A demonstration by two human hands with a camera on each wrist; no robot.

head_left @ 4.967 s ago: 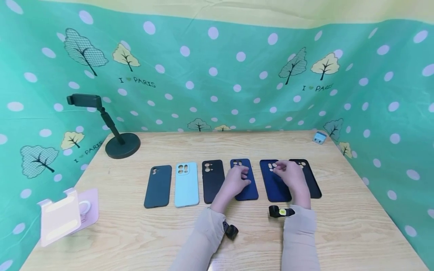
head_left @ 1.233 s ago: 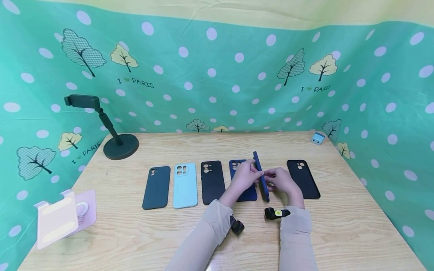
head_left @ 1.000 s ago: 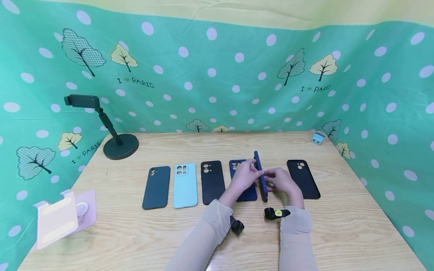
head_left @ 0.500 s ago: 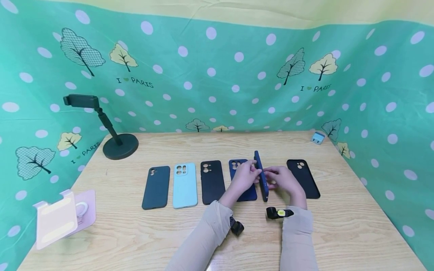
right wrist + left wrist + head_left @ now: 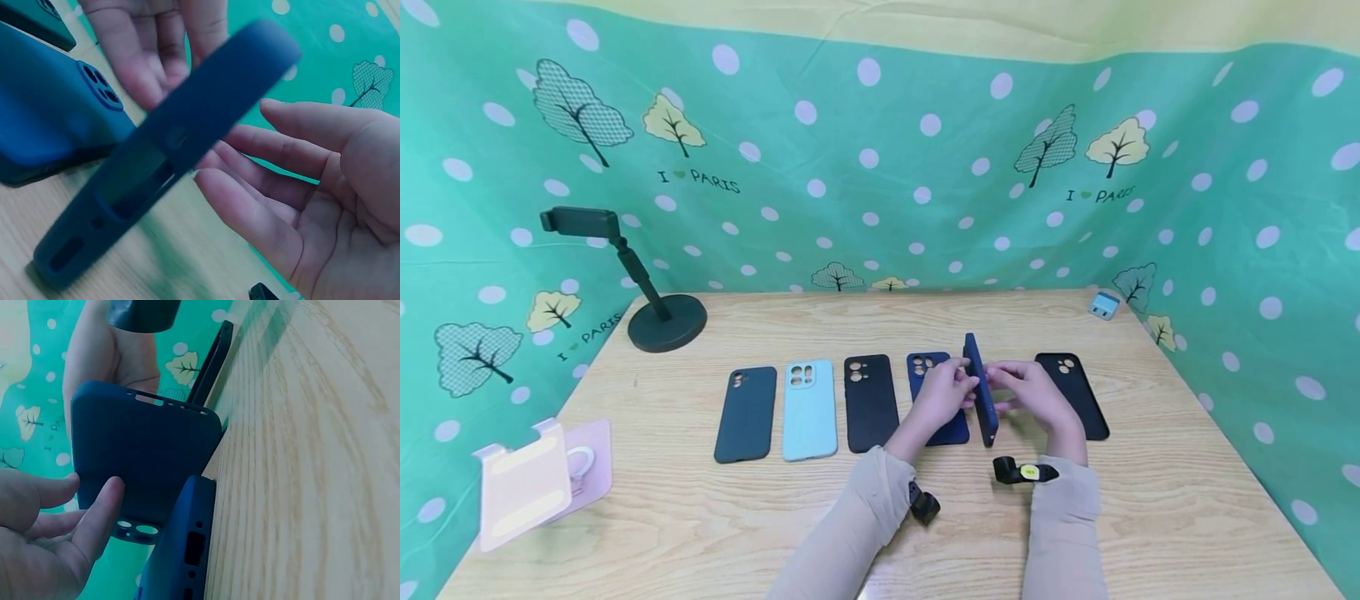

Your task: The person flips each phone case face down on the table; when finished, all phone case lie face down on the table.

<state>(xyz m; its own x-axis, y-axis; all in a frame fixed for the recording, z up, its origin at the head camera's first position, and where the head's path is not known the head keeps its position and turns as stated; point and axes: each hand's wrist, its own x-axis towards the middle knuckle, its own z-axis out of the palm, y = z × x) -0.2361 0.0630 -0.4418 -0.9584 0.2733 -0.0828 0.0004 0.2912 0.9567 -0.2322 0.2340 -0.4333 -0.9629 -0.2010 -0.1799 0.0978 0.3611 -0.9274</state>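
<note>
A dark blue phone case [image 5: 987, 408] stands on its long edge on the table between both hands. Its port end shows as a cutout row in the right wrist view. On its left side, the left hand [image 5: 938, 393] has loosely bent fingers at the case's face, none wrapped round it in the left wrist view. To the right, the right hand [image 5: 1033, 393] spreads its fingers by the case; whether a fingertip touches is unclear. Under the left hand lies another blue phone case [image 5: 951, 432], partly hidden. A black phone case [image 5: 1075, 400] lies beyond the right hand.
Black [image 5: 872, 404], light blue [image 5: 811, 417] and dark teal [image 5: 747, 417] phone cases lie in a row leftward. A black phone stand [image 5: 666, 323] is at the back left, a pink folding stand [image 5: 527, 492] at the front left, and a blue charger plug [image 5: 1105, 305] at the back right.
The blue case, flat five seconds ago, now stands on edge further left. During the last second the right hand has drawn away rightward with its fingers parting; the left hand has barely moved.
</note>
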